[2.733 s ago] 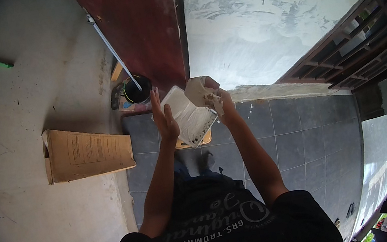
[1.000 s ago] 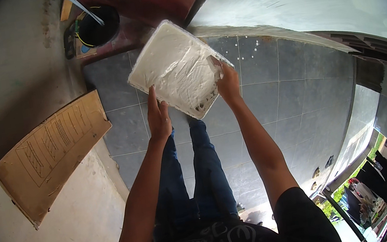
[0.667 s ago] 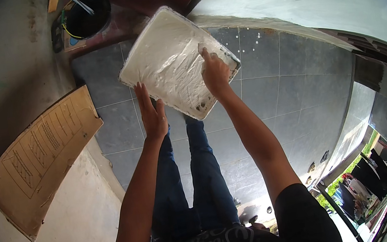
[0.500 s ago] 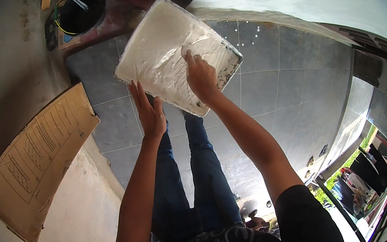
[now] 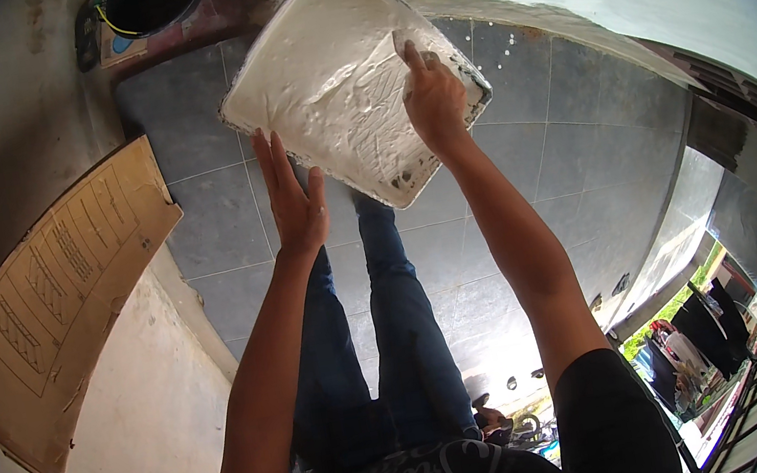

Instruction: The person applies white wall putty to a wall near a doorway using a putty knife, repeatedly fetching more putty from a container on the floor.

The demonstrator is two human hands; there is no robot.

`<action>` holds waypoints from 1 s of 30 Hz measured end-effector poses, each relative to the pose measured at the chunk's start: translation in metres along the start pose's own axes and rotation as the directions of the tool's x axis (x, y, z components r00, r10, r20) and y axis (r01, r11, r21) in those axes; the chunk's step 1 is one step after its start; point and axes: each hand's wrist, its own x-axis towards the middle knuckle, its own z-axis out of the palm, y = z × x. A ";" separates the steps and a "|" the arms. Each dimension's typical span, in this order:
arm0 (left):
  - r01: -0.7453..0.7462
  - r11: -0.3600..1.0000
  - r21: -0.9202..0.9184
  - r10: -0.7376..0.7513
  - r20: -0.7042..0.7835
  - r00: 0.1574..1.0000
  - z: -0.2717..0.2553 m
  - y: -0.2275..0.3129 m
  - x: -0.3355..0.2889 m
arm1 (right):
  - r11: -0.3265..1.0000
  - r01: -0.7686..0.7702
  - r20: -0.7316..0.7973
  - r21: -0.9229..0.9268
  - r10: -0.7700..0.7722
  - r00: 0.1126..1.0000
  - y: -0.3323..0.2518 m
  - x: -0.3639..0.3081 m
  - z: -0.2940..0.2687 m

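A square, shallow tray [image 5: 238, 85] with a raised, crusted rim is turned cornerwise in front of me. Thick white paste [image 5: 321, 57] covers most of it, smooth on the left and ridged toward the right. Dark bare spots show along its right and near edges. My left hand [image 5: 293, 196] rests its outstretched fingers against the tray's near left rim. Over the right part of the paste, my right hand [image 5: 436, 99] is closed on a small pale scraper [image 5: 402, 42], pressed to the surface with a finger along it. The hand hides most of the scraper.
A black bucket [image 5: 149, 5] stands at the far left on a reddish ledge. A flattened cardboard sheet [image 5: 63, 306] leans by the left wall. Grey floor tiles [image 5: 534, 152] lie below, and a pale wall [image 5: 618, 0] runs along the far right. Clothes [image 5: 701, 334] hang outside.
My right hand has moved right and farther away across the paste with the scraper, leaving fresh ridges. The left hand stays by the rim. The whole view has shifted slightly.
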 end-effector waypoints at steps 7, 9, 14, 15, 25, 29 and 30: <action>-0.003 1.000 0.000 0.003 0.004 1.000 -0.005 -0.005 -0.002 | 0.963 0.167 0.050 0.210 -0.182 0.982 -0.065 -0.061 0.003; -0.004 1.000 0.006 0.004 0.010 1.000 -0.006 -0.005 -0.002 | 0.926 0.090 0.104 0.366 -0.137 0.985 -0.072 -0.070 -0.002; -0.020 1.000 -0.010 0.020 0.008 1.000 -0.004 -0.002 -0.001 | 0.952 -0.047 0.061 0.301 0.030 0.998 -0.033 -0.043 -0.015; -0.019 1.000 -0.009 0.019 0.009 1.000 -0.003 -0.001 -0.002 | 0.964 -0.030 0.053 0.264 0.016 0.998 -0.032 -0.043 -0.012; -0.006 0.999 -0.047 0.007 0.005 1.000 -0.005 -0.001 -0.011 | 0.689 -0.350 0.269 0.635 0.227 0.936 -0.031 -0.066 -0.004; -0.026 0.999 -0.018 0.027 0.004 1.000 0.001 -0.002 -0.012 | 0.359 -0.363 0.277 0.859 0.270 0.922 0.025 -0.068 0.024; -0.023 1.000 -0.013 0.023 0.004 1.000 0.000 -0.003 -0.013 | 0.273 -0.433 0.359 0.859 0.281 0.890 0.026 -0.069 0.025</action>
